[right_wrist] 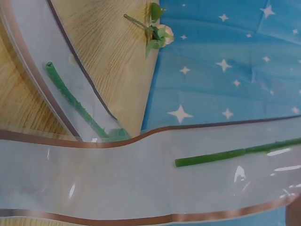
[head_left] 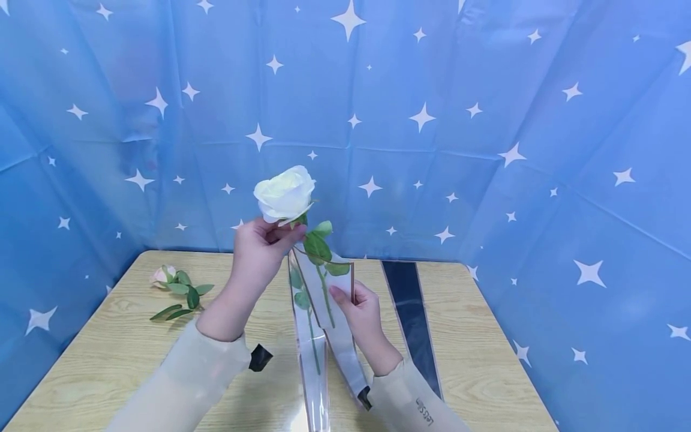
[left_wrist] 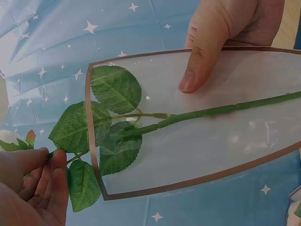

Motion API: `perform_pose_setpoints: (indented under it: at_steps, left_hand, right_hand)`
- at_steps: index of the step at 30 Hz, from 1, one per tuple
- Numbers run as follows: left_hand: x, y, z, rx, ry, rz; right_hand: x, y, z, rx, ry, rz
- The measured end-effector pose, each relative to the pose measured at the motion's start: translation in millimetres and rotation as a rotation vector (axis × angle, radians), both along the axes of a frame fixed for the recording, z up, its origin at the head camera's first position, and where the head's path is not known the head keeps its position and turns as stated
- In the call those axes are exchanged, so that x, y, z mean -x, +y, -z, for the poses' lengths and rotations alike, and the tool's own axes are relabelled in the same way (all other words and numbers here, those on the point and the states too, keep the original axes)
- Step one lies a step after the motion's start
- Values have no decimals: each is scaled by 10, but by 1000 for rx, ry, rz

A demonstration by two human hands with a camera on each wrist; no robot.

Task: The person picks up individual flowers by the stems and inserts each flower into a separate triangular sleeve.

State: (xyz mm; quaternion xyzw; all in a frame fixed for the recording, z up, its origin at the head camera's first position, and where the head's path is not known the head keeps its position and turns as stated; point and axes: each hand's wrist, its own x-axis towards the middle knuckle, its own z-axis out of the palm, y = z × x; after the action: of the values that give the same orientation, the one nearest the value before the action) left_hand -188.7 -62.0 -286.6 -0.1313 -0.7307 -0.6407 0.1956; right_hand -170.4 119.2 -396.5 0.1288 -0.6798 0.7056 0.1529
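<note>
A white artificial rose point(head_left: 285, 193) is held up over the table, its stem pinched just below the bloom by my left hand point(head_left: 258, 251). The lower stem and some leaves sit inside a long clear sleeve point(left_wrist: 225, 150) with brown edging; other leaves stick out past its top edge. My right hand point(head_left: 369, 318) grips the sleeve at its side edge, thumb point(left_wrist: 195, 70) lying across the front. In the right wrist view the cut end of the stem point(right_wrist: 211, 157) shows through the film, partway along the sleeve.
Behind the held sleeve, another clear sleeve point(head_left: 317, 399) with a green stem inside lies on the wooden table point(head_left: 486, 336). A pale pink rose point(head_left: 164, 276) lies at the left. A dark strip point(head_left: 412, 318) runs along the right. A blue starred curtain point(head_left: 351, 90) hangs behind.
</note>
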Motion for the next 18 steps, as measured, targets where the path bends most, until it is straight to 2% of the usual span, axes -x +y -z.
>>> perform_pose_setpoints:
  at_steps: [10, 18]
  left_hand:
    - [-63, 73, -55, 130, -41, 1]
    - [-92, 108, -93, 220, -68, -12]
  right_hand:
    - [7, -9, -21, -3, -5, -4]
    - [-7, -3, -57, 3, -51, -14]
